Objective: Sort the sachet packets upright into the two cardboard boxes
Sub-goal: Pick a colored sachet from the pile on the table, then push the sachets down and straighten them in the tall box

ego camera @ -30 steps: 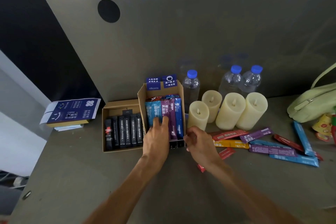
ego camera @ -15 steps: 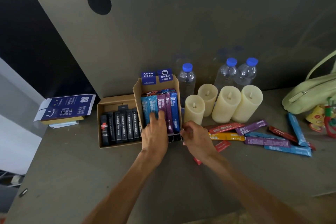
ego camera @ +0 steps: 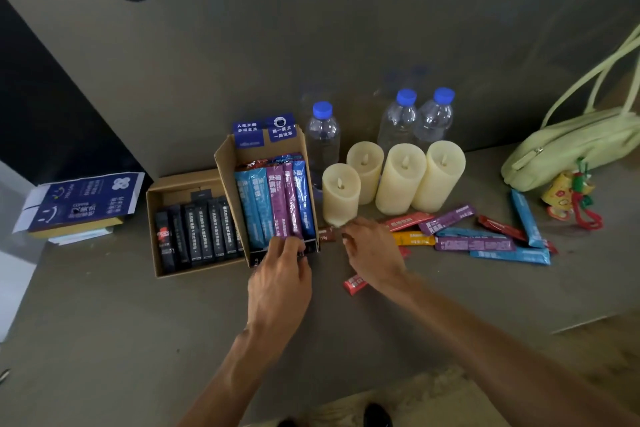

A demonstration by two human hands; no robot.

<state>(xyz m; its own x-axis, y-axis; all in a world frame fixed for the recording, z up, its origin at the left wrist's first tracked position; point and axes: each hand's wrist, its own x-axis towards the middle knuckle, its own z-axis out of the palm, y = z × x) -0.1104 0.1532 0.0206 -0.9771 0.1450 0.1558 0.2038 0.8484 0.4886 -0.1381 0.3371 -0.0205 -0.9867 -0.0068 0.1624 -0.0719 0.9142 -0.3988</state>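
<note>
My left grip [ego camera: 280, 274] curls over the front edge of the tall box [ego camera: 225, 163], below its upright sachets [ego camera: 273, 198]; my right grip [ego camera: 374, 253] pinches a brown sachet [ego camera: 326, 236] just beside that box's right wall.

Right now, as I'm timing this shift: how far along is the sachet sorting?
Done: black sachets stand in the low box, blue and purple sachets in the taller box. In hand: the left hand curls over the taller box's front edge; the right hand seems to pinch a brown sachet beside it. Remaining: a scatter of loose sachets lying flat on the table.
</note>
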